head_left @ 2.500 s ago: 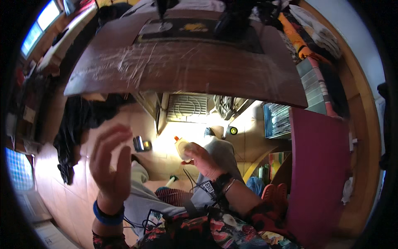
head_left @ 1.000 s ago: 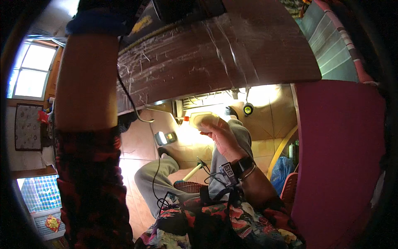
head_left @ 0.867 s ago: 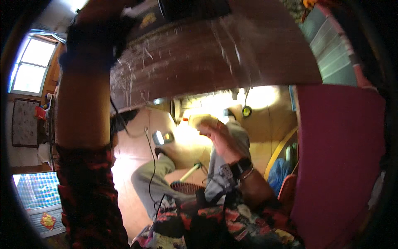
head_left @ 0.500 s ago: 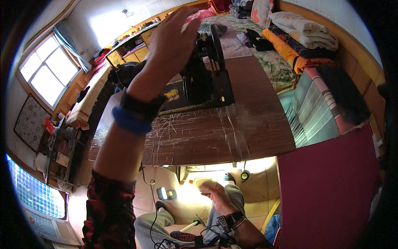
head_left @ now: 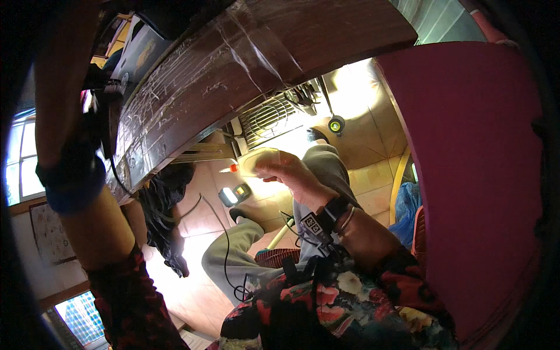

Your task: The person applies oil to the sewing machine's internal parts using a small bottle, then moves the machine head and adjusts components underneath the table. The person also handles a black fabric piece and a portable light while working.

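My right hand [head_left: 294, 175] is closed around a pale yellow squeeze bottle [head_left: 254, 163] with a red collar and a pointed clear tip. The bottle lies sideways below the table edge, its tip toward the left. At the upper left, my left hand [head_left: 65, 76] is raised beside the sewing machine [head_left: 143, 49]; its fingers are lost in shadow, so what it touches cannot be seen. Only part of the machine's bed and dark body shows. It sits on a brown wooden tabletop [head_left: 256, 46] with scratched clear film along its front.
Under the table is a metal treadle grille [head_left: 269, 121]. A lit work lamp [head_left: 232, 195] stands on the tiled floor near my foot. Dark cloth [head_left: 166, 216] hangs at the left. A maroon panel [head_left: 466, 175] borders the right, with a blue plastic bag [head_left: 407, 211] beside it.
The view has turned down and tilted toward the space under the table. The bottle in my right hand now shows more clearly. My left hand appears farther left and darker.
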Motion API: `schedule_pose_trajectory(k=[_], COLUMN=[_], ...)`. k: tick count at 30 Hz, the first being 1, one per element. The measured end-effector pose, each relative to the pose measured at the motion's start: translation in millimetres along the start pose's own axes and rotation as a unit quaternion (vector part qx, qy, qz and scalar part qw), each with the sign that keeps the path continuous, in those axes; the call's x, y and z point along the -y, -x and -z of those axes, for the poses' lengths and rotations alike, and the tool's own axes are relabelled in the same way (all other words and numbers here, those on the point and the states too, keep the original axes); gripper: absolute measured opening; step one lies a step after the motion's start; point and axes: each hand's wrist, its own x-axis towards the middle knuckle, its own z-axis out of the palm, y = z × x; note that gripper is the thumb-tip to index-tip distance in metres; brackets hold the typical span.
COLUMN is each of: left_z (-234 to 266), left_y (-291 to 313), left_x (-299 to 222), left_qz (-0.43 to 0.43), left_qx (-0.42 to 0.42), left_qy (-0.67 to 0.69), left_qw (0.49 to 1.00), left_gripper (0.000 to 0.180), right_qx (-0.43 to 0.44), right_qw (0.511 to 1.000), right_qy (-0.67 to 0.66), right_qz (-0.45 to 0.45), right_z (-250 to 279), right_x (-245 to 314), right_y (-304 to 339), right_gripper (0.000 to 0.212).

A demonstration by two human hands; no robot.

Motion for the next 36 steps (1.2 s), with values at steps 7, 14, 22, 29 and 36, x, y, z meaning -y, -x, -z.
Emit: schedule_pose_trajectory(k=[7,14,22,29,36], left_z=[7,5,-7,-14,-83], left_y=[54,88,135,203,353], left_x=[12,7,-11,-55,-187], left_qz=[0.032,0.044,0.072,0.136,0.551], left_qx=[0.016,0.026,0.004,-0.138,-0.045], left_qy=[-0.008,-0.01,-0.014,-0.023,0.458], left_qw=[0.999,0.999,0.997,0.981,0.696], left_gripper=[0.027,0.023,0.02,0.018,0.013], right_qx=[0.007,-0.033,0.003,-0.001,0.036], right_qw=[1.0,0.999,1.0,1.0,0.999], right_qy=[-0.003,-0.007,0.003,0.002,-0.023], right_qz=[0.005,0.001,-0.002,0.029,0.027], right_z=[1,-4,4,6,-5], right_x=[3,6,5,5,10], right_y=[1,5,4,7,9], right_gripper=[0.029,0.036,0.039,0.034,0.042])
